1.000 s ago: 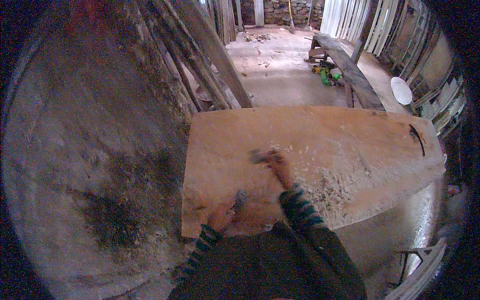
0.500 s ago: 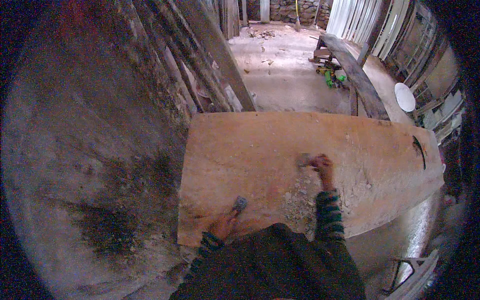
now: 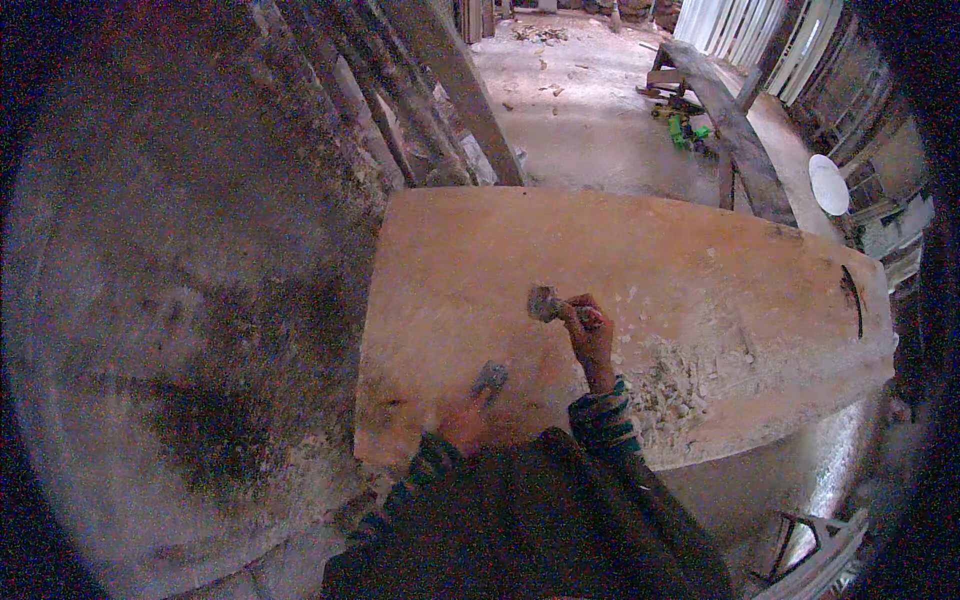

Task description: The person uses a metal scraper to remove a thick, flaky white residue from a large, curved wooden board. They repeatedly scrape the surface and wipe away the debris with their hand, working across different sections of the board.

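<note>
A wide, tan board point(image 3: 460, 240) lies in front of me, with grey-white crumbs point(image 3: 680, 390) heaped on it right of my right forearm. My right hand point(image 3: 592, 335) is closed round the handle of a scraper point(image 3: 543, 302), whose broad grey blade points left over the middle of the board. Nearer my body, my left hand point(image 3: 464, 424) is slightly blurred and closed on a second small tool, seemingly a scraper with a flat grey blade point(image 3: 491, 378). I cannot tell whether either blade touches the board.
Rough planks point(image 3: 400, 110) lean at the far left of the board. Beyond its right side stands a long wooden bench point(image 3: 735, 130), with green-and-black items point(image 3: 685, 130) beside it. A white round disc point(image 3: 828, 185) is at the right. Dark stained ground point(image 3: 230, 400) lies left.
My right hand has moved left across the board with its scraper. Crumbs that lay left of my right forearm now lie right of it. My left hand stays near the board's near-left part.
</note>
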The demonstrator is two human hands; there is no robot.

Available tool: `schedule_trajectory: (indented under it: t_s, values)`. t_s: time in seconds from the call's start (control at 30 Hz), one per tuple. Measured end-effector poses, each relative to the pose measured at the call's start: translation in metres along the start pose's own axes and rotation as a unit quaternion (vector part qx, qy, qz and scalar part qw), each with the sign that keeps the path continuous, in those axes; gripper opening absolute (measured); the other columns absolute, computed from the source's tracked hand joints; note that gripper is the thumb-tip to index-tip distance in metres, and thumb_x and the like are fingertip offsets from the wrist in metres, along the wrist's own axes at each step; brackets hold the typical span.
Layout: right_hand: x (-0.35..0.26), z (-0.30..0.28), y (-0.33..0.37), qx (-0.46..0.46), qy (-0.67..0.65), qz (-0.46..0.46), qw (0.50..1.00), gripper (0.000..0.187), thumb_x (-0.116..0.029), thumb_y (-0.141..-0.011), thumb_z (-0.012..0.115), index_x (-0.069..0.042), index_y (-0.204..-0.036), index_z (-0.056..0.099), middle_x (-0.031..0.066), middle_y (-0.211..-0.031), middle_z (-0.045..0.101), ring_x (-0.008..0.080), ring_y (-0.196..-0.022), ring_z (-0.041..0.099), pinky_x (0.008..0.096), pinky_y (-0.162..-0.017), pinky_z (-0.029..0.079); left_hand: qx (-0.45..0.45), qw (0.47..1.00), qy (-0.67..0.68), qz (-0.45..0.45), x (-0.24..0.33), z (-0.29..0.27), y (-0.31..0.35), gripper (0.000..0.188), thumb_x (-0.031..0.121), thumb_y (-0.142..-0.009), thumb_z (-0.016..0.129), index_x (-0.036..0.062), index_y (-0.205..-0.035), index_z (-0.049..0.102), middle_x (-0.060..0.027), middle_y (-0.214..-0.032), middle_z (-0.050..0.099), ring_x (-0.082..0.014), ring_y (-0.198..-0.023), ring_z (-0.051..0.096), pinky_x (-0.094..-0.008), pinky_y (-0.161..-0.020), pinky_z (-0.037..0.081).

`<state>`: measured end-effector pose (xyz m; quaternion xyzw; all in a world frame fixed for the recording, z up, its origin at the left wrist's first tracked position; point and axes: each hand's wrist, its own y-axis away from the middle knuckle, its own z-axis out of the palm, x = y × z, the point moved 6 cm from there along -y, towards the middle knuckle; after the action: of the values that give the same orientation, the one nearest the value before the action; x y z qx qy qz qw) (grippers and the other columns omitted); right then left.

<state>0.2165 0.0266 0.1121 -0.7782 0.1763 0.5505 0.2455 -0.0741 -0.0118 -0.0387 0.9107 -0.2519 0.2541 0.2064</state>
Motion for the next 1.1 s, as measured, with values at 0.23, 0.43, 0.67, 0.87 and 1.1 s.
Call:
schedule_trajectory:
  t_s: [0.23,0.43,0.67,0.87,1.1]
  values:
    - [0.017,-0.036,0.023,-0.019,0.047,0.004,0.999,0.012,-0.017,-0.1,0.069,-0.005,-0.102,0.068,0.0033,-0.086,0.073,0.0088,-0.076,0.065,0.0252,-0.067,0.053,-0.077,0.997,-0.022,-0.017,0.041,-0.021,0.0,0.069,0.034,-0.097,0.064,0.003,-0.154,0.041,-0.0337,-0.144,0.052,-0.0523,-0.128,0.053,-0.0569,-0.108,0.046]
    - [0.001,-0.091,0.052,0.015,0.082,0.045,0.996,0.014,-0.017,-0.1,0.068,-0.003,-0.1,0.07,0.0034,-0.093,0.072,0.0091,-0.079,0.066,0.0261,-0.068,0.054,-0.082,0.993,0.048,-0.07,0.062,-0.042,-0.032,0.066,0.029,-0.098,0.062,0.004,-0.154,0.041,-0.0334,-0.131,0.06,-0.0513,-0.113,0.063,-0.0546,-0.097,0.054]
    - [0.027,-0.064,0.086,-0.067,0.0,0.191,0.979,0.014,-0.017,-0.099,0.07,-0.004,-0.105,0.071,0.0021,-0.1,0.07,0.0126,-0.084,0.069,0.0276,-0.072,0.057,0.027,0.988,0.054,-0.141,0.007,-0.09,0.01,0.06,0.03,-0.098,0.059,0.0146,-0.155,0.045,-0.0214,-0.108,0.072,-0.0407,-0.091,0.069,-0.0486,-0.08,0.056]
    - [0.083,0.12,0.099,-0.24,-0.131,0.027,0.961,0.025,-0.027,-0.097,0.073,-0.007,-0.111,0.07,0.0017,-0.097,0.072,0.0161,-0.088,0.07,0.0298,-0.074,0.057,0.067,0.988,-0.048,-0.134,-0.04,-0.125,0.089,0.062,0.034,-0.095,0.067,0.0172,-0.153,0.05,-0.016,-0.109,0.073,-0.033,-0.087,0.07,-0.0448,-0.076,0.057]
    - [0.169,0.017,0.016,-0.143,-0.224,0.059,0.962,0.031,-0.028,-0.095,0.076,-0.01,-0.119,0.067,0.005,-0.101,0.073,0.016,-0.09,0.071,0.033,-0.07,0.059,0.246,0.954,0.067,-0.159,-0.09,-0.121,0.167,0.061,0.031,-0.093,0.071,0.0107,-0.149,0.054,-0.0213,-0.123,0.07,-0.0361,-0.097,0.071,-0.045,-0.086,0.057]
